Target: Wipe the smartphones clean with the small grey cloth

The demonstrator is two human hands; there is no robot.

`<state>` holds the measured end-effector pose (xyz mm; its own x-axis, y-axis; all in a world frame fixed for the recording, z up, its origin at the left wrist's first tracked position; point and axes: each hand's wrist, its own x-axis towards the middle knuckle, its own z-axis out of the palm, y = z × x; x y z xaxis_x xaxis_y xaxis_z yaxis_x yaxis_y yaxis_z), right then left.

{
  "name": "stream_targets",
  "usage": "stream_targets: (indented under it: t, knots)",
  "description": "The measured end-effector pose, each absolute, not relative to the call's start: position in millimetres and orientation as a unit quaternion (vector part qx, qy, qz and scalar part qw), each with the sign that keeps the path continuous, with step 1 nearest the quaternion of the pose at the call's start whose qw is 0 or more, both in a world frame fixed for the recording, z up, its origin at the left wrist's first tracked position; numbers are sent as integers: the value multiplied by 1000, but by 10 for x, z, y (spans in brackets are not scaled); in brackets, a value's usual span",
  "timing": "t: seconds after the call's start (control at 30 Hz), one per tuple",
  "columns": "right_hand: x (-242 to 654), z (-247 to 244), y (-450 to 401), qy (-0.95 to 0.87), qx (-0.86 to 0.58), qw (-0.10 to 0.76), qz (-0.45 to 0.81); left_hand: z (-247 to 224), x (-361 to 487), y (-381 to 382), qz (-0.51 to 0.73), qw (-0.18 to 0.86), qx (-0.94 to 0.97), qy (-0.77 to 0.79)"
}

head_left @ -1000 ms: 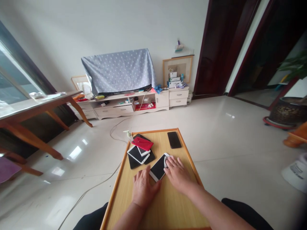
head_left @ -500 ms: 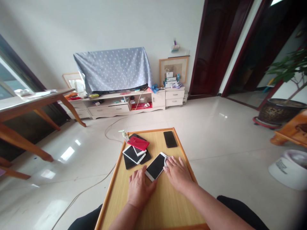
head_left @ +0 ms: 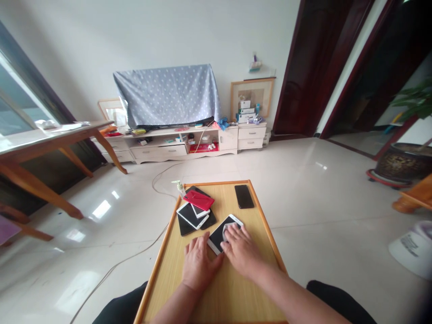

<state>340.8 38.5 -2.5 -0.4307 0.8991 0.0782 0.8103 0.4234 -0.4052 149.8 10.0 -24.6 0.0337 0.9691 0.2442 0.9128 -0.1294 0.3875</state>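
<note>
My left hand (head_left: 200,265) lies flat at lower center of the frame, fingers spread and unclenched, its fingertips (head_left: 212,257) just at the lower edge of a white smartphone (head_left: 218,236) that sits at a slant on a wooden board (head_left: 232,292) with an orange rim. My right hand (head_left: 240,252) is spread over the phone's black screen, pressing a small pale cloth (head_left: 227,230) against it; how firmly those fingers grasp the cloth I cannot tell, as most of it is hidden beneath them. Just above my hands, at the board's upper left, a red phone (head_left: 199,200) lies across a white phone (head_left: 189,215), both on a black tablet (head_left: 186,227). A lone black phone (head_left: 244,196) rests near the board's upper right corner, well apart from the pile, and a small pump bottle (head_left: 180,188) stands at the upper left corner. A thin cable (head_left: 135,254) trails across the shiny tile floor toward a cream TV cabinet (head_left: 175,153) at upper center, beneath a blue polka-dot sheet (head_left: 165,94). A wooden table (head_left: 43,144) stands at left, and a potted plant (head_left: 394,164) sits at far right.
</note>
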Motion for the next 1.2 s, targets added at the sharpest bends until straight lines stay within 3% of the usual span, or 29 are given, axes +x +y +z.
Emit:
stream_targets:
  t: [0.13,0.33,0.53,0.73,0.97,1.2]
  knots:
    - [3251,-64,255,-877,-411,165,185,-271,1468,105,224,77,718,655]
    - [3348,-97,589,-822,-530,154,141,-287,1480,125,238,63,716,654]
    - [3135,-132,431,-886,-394,166,181,-297,1459,124,238,74,711,658]
    - [3415,-150,857,-819,-540,140,133,-269,1492,137,234,64,712,659]
    - [3225,-186,515,-876,-422,179,150,-214,1505,132,230,68,714,657]
    - [3526,-144,875,-797,-537,232,150,-243,1498,130,241,52,716,653]
